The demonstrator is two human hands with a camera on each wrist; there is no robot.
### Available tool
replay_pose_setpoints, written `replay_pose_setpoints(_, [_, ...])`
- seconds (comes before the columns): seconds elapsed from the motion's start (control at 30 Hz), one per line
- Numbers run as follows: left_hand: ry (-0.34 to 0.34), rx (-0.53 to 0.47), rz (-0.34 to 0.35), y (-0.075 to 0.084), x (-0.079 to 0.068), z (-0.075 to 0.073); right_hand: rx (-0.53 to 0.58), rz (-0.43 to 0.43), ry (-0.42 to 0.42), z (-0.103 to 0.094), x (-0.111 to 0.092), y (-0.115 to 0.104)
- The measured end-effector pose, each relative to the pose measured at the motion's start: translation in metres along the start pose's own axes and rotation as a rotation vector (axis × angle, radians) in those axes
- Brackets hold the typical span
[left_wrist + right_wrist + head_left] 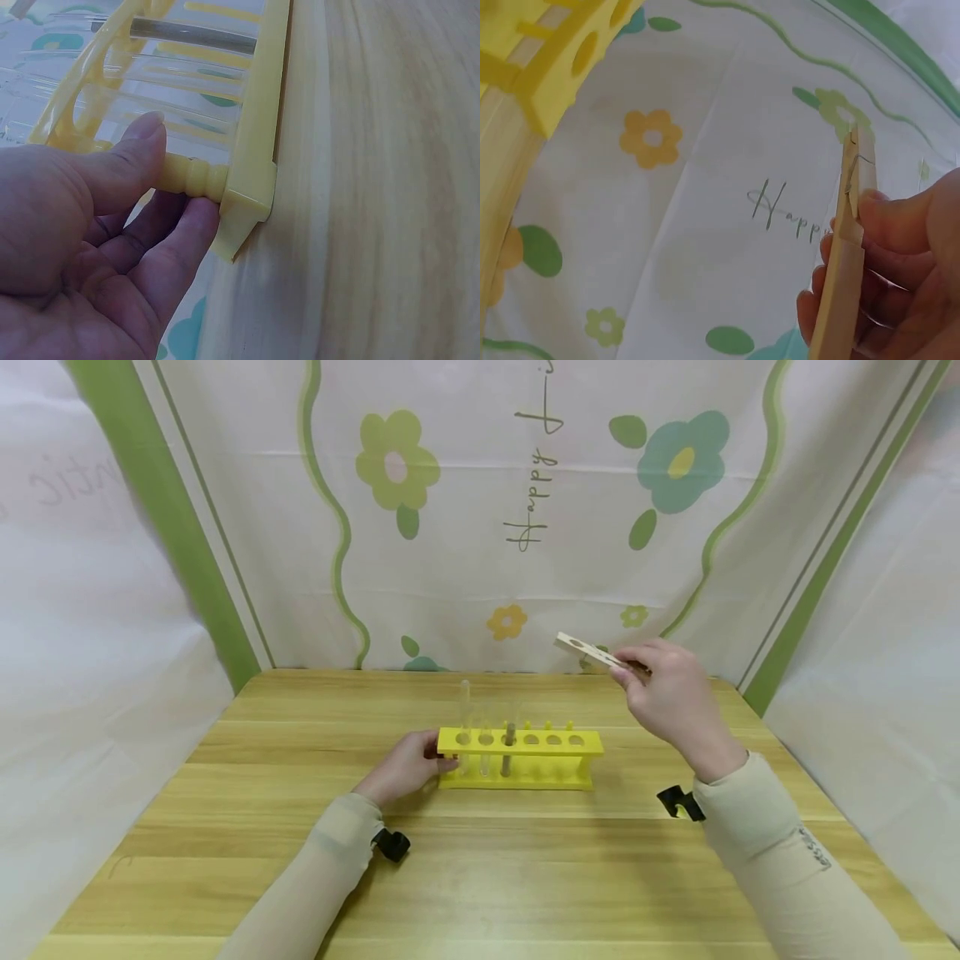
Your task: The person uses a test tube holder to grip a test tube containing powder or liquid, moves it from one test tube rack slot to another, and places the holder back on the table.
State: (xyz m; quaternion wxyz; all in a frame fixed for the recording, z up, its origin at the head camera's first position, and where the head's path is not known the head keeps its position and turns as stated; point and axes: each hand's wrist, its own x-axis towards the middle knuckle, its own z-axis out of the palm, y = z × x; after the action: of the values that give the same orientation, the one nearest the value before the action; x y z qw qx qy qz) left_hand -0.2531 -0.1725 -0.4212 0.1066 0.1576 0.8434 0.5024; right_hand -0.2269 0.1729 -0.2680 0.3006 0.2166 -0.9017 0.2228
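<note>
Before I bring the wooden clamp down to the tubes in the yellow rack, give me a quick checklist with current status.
1. Rack steadied: ok. The left hand grips the post at the end of the yellow rack.
2. Rack flat on the table: ok, its base lies on the wood.
3. Clamp held: ok. The right hand pinches the wooden clamp in the air, behind and to the right of the rack.
4. Clamp mouth open enough: cannot tell; the right wrist view shows it edge-on.
5. Tubes upright: ok. The dark tube and the clear tube stand in the holes.
6. Path above the tubes: ok, nothing between them and the clamp.
</note>
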Motion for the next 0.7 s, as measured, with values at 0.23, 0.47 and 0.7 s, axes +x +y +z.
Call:
replay_pose_setpoints(0.23, [0.004,0.008,0.005,-0.002,0.002,0.0,-0.07,0.068,-0.031,-0.008,-0.006,0.021])
replay_pose_setpoints(0.47, [0.002,0.013,0.01,-0.003,0.001,-0.001,-0.09,0.125,-0.108,-0.008,-0.014,0.044])
replay_pose_setpoints(0.7, [0.001,0.013,0.008,-0.004,0.003,-0.001,-0.087,0.254,-0.222,-0.007,-0.02,0.073])
